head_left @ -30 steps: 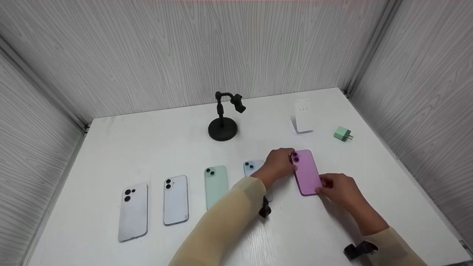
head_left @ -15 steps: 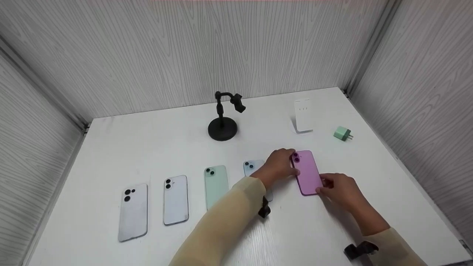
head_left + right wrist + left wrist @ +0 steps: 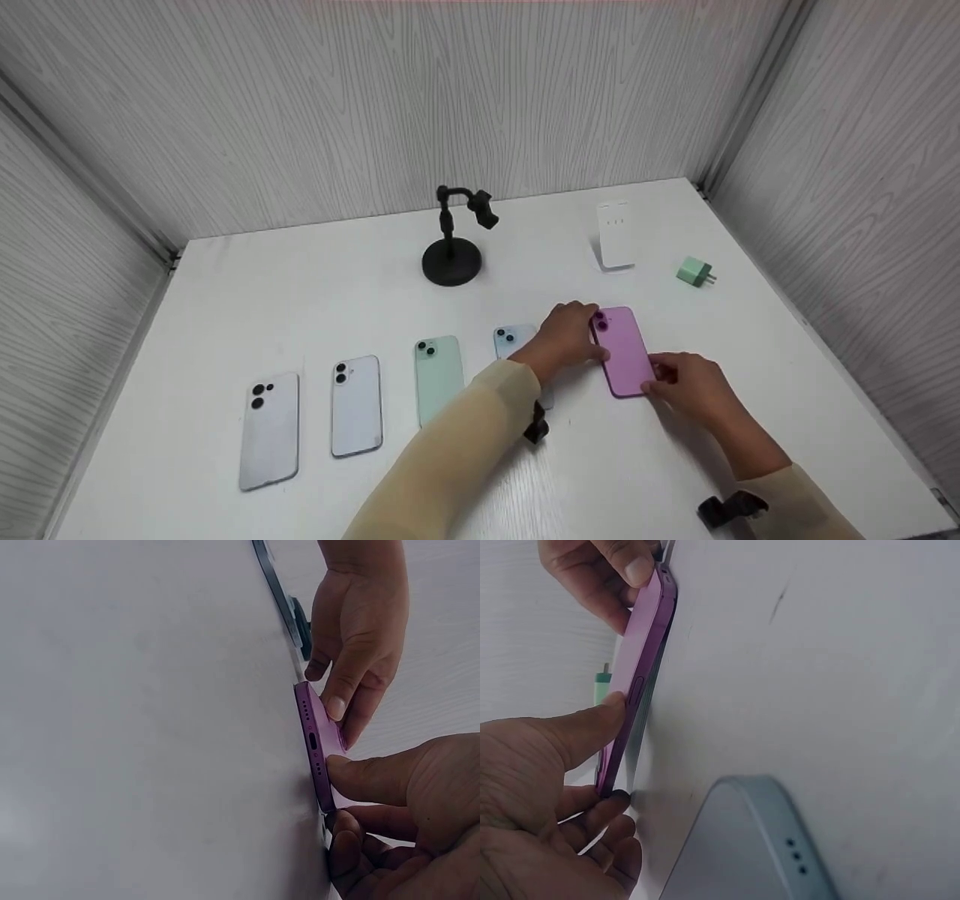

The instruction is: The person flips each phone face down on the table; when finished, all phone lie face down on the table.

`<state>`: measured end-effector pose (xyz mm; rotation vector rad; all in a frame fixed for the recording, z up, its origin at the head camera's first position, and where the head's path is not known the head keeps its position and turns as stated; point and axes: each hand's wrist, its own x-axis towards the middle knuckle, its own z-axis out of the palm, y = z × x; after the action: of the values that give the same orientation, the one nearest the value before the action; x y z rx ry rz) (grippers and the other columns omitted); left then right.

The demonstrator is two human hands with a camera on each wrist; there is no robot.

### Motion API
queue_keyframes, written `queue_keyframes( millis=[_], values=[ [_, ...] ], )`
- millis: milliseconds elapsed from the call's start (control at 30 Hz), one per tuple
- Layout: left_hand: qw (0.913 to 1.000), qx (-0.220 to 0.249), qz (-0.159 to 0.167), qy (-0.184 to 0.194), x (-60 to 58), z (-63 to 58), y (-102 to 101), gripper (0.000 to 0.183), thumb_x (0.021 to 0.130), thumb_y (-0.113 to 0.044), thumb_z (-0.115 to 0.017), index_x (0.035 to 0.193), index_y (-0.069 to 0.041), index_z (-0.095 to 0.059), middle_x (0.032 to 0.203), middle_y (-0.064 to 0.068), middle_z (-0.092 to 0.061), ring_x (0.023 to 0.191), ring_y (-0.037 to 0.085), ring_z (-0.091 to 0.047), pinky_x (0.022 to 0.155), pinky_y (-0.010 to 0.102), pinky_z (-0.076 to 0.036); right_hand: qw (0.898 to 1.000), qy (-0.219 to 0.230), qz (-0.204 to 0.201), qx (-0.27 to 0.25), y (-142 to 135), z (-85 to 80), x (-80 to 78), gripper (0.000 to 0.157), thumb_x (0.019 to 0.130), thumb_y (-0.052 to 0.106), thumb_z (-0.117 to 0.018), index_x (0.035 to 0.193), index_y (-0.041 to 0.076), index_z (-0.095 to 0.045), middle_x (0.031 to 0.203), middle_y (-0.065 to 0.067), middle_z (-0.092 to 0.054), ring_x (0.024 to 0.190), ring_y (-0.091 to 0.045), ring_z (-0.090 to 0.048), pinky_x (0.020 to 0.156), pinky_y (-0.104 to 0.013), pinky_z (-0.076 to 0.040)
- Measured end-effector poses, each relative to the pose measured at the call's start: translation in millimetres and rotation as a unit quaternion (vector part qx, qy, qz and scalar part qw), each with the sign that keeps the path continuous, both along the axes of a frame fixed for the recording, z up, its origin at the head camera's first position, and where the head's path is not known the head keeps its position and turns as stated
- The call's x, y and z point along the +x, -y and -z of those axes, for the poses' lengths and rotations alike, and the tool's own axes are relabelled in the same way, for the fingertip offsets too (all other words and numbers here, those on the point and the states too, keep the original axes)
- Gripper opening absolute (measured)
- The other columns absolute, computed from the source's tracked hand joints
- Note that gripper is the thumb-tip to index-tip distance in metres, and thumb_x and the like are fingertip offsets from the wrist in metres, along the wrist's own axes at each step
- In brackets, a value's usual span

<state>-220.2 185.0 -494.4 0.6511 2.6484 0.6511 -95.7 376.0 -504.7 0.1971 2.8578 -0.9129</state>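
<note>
A pink-purple phone (image 3: 624,352) lies back up at the right of the white table, its two camera lenses at the far end. My left hand (image 3: 568,334) pinches its far left part, thumb on the back and fingers at the camera end, as the left wrist view shows. At the near right corner my right hand (image 3: 686,382) pinches it between thumb and fingers. In the right wrist view the phone's port edge (image 3: 313,741) faces the camera, close to the table. Partly hidden under my left forearm is a light blue phone (image 3: 513,337).
Left of my arm a green phone (image 3: 439,375), a white phone (image 3: 357,409) and a larger pale phone (image 3: 270,435) lie in a row. Behind stand a black phone stand (image 3: 451,262) and a white stand (image 3: 616,236), with a green charger plug (image 3: 694,271) at right.
My left thumb has slid slightly farther onto the pink-purple phone's back. The phone's camera end has shifted a little toward me; my right hand keeps its grip in nearly the same spot.
</note>
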Motion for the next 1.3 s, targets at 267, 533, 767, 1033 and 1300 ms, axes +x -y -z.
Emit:
queue_keyframes(
  millis=[267, 533, 767, 1033, 1300],
  values=[
    [0.9983, -0.024, 0.015, -0.051, 4.6, 0.3, 0.4, 0.069, 0.093, -0.040, -0.089, 0.151, -0.013, -0.065, 0.145, 0.004, -0.069, 0.138, 0.020, -0.061, 0.121, 0.030, -0.046, 1.000, -0.004, -0.003, 0.000, 1.0, -1.3, 0.8, 0.049, 0.099, 0.013, -0.080, 0.142, -0.006, -0.068, 0.108, -0.013, -0.073, 0.098, -0.028, -0.063, 0.084, -0.041, -0.054],
    [0.9977, -0.027, 0.019, -0.059, 6.2, -0.9, 2.3, 0.063, 0.093, -0.039, -0.089, 0.146, -0.012, -0.069, 0.140, 0.004, -0.071, 0.134, 0.020, -0.063, 0.118, 0.030, -0.048, 1.000, -0.009, -0.010, 0.004, 0.7, -0.1, -0.1, 0.048, 0.099, 0.012, -0.080, 0.141, -0.007, -0.068, 0.108, -0.015, -0.074, 0.098, -0.028, -0.064, 0.084, -0.042, -0.055],
    [0.9987, -0.005, 0.006, -0.051, 9.4, 0.8, 3.2, 0.065, 0.093, -0.038, -0.089, 0.149, -0.013, -0.067, 0.141, 0.004, -0.070, 0.135, 0.020, -0.062, 0.119, 0.029, -0.048, 1.000, 0.001, -0.005, -0.004, 0.7, -1.6, -0.3, 0.048, 0.099, 0.013, -0.079, 0.142, -0.007, -0.067, 0.108, -0.014, -0.073, 0.100, -0.029, -0.063, 0.085, -0.043, -0.055],
    [0.9958, -0.020, 0.015, -0.088, 14.9, 5.3, 6.1, 0.061, 0.097, -0.044, -0.084, 0.150, -0.019, -0.067, 0.140, 0.000, -0.071, 0.131, 0.018, -0.062, 0.117, 0.032, -0.049, 1.000, 0.007, 0.001, -0.002, 1.6, -2.3, 0.4, 0.048, 0.100, 0.014, -0.078, 0.141, -0.008, -0.065, 0.108, -0.014, -0.070, 0.100, -0.029, -0.061, 0.084, -0.043, -0.054],
    [0.9806, -0.083, 0.062, -0.167, 13.9, 7.5, 17.4, 0.069, 0.105, -0.055, -0.068, 0.162, -0.019, -0.054, 0.165, 0.000, -0.055, 0.156, 0.021, -0.048, 0.128, 0.039, -0.041, 1.000, 0.000, -0.005, 0.006, 2.4, -0.7, 1.0, 0.050, 0.100, 0.014, -0.078, 0.142, -0.008, -0.064, 0.110, -0.016, -0.071, 0.101, -0.030, -0.063, 0.087, -0.045, -0.056]
  ],
)
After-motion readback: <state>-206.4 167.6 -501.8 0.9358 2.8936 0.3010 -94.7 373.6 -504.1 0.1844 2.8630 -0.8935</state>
